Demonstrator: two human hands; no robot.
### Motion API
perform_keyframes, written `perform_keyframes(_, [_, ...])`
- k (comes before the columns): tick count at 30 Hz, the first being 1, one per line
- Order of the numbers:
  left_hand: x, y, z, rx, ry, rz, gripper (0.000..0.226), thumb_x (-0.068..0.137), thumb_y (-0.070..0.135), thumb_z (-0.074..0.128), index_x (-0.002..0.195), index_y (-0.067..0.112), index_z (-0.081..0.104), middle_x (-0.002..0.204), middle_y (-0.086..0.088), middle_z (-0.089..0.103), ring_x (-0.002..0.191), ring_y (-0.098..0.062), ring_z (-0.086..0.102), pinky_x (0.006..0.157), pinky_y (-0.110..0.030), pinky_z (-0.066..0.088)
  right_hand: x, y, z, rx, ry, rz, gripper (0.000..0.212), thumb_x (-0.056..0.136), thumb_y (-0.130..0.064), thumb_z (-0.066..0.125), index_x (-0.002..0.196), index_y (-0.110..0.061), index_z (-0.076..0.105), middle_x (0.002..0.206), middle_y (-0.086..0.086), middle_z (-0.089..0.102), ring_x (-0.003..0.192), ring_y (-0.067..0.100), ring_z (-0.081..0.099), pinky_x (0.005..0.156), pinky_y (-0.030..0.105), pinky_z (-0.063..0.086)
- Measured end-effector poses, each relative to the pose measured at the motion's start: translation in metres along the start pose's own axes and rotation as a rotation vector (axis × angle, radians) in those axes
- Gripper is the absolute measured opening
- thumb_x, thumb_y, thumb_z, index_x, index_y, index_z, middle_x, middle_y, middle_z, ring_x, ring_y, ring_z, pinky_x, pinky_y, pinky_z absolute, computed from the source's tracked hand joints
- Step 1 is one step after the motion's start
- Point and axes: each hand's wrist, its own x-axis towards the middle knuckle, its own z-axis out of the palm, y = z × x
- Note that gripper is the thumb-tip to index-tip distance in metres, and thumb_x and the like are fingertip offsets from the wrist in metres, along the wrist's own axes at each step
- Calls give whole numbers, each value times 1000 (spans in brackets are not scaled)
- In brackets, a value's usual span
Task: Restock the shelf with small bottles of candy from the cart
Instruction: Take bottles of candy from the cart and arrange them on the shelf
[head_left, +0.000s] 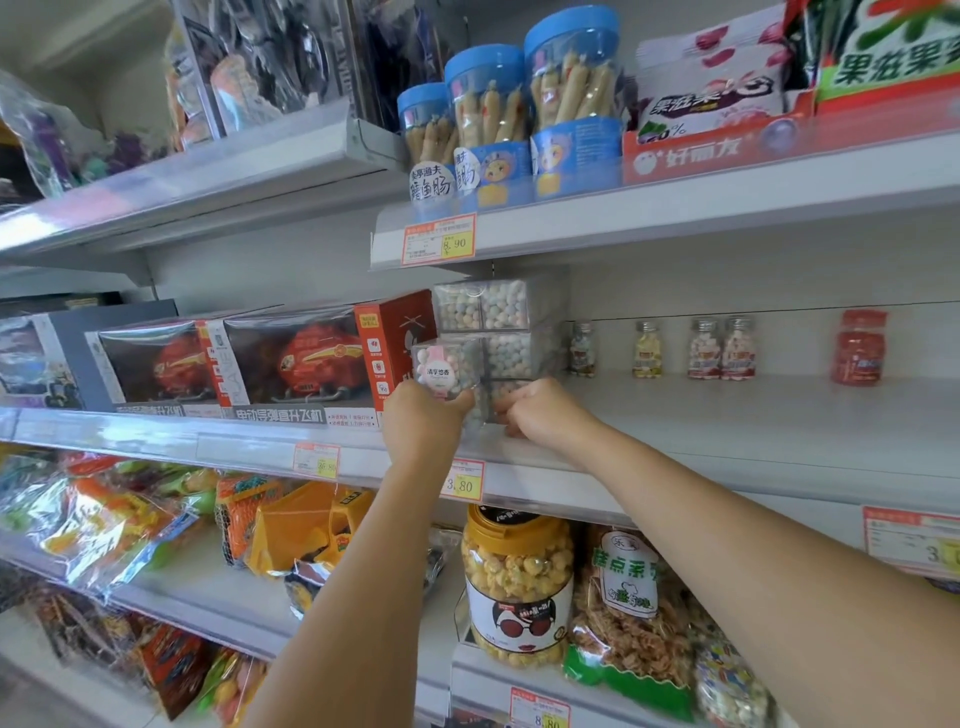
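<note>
A clear, pink-labelled candy box (444, 371) is held upright in the left hand (421, 415) against a stack (493, 327) of like boxes on the shelf (753, 431). The stack's base is gripped by the right hand (540, 410). Bottles (719, 349) are lined along the back.

Arms outstretched; left hand (426, 415), right hand (540, 410) curled.

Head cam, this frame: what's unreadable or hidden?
- Cart: outside the head view.
- Right hand: fingertips hidden behind its knuckles; grip on the clear box stack unclear.
- Back-row bottles: labels too small, blurred.
- Right-edge price tag: cut off by the frame.
</note>
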Motion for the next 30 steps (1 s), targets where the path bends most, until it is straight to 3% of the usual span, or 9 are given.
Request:
perform_keyframes(12, [1, 0, -5, 44, -26, 18, 52, 79, 41, 72, 53, 14, 35, 51, 1, 41, 45, -13, 38, 42, -24, 26, -21, 7, -27, 70, -53, -19, 23, 89, -4, 52, 106, -3, 69, 111, 19, 68, 105, 28, 64, 98, 41, 50])
perform_keyframes(16, [-3, 1, -3, 37, -60, -1, 42, 80, 43, 70, 68, 9, 48, 64, -2, 52, 64, -23, 56, 46, -26, 33, -23, 11, -28, 82, -6, -42, 21, 88, -6, 53, 102, -3, 69, 104, 19, 69, 101, 30, 65, 94, 44, 51])
perform_keyframes(18, [-15, 2, -1, -17, -57, -8, 47, 82, 40, 69, 105, 3, 53, 97, -9, 60, 98, -29, 59, 68, -31, 47, -30, 9, -32, 90, 17, -93, 16, 89, -8, 56, 99, -6, 68, 98, 16, 70, 97, 29, 66, 92, 43, 53])
perform_keyframes(20, [-45, 4, 6, -79, 23, 55, 66, 87, 34, 64, 136, 3, 33, 136, -12, 44, 128, -27, 40, 100, -37, 39, -48, 9, -43, 122, 61, -154, 9, 91, -13, 57, 92, -10, 66, 90, 10, 70, 88, 24, 67, 88, 38, 55])
perform_keyframes(21, [-67, 7, 10, -97, 71, 128, 64, 89, 31, 61, 139, 6, 31, 141, -9, 37, 131, -24, 34, 105, -36, 34, -60, 11, -51, 159, 91, -181, 9, 92, -15, 58, 88, -10, 64, 84, 7, 69, 80, 20, 66, 83, 34, 56])
perform_keyframes(24, [-148, 16, 25, -203, 33, 329, 19, 94, 28, 51, 105, 14, 55, 105, 0, 57, 98, -16, 54, 80, -22, 40, -109, 28, -79, 162, 166, -240, 23, 92, -26, 60, 79, -8, 55, 69, 2, 59, 60, 9, 55, 62, 20, 49])
perform_keyframes(26, [-203, 17, 39, -227, -145, 389, 35, 97, 32, 46, 71, 10, 54, 65, -3, 58, 60, -17, 54, 54, -21, 36, -147, 48, -100, 65, 149, -233, 32, 91, -30, 62, 69, -11, 49, 59, 0, 52, 51, 9, 48, 57, 21, 43])
perform_keyframes(27, [-229, 15, 47, -225, -258, 416, 45, 98, 33, 44, 63, 5, 51, 55, -8, 55, 50, -19, 49, 49, -25, 33, -168, 60, -110, 11, 116, -211, 37, 90, -31, 62, 63, -12, 47, 54, -1, 50, 47, 10, 45, 56, 23, 41])
perform_keyframes(30, [-303, 11, 67, -223, -590, 442, 54, 98, 32, 45, 58, -3, 52, 48, -12, 51, 48, -18, 47, 46, -23, 30, -226, 105, -142, -180, -15, -65, 42, 89, -35, 63, 57, -15, 45, 53, 3, 51, 47, 12, 44, 53, 24, 38])
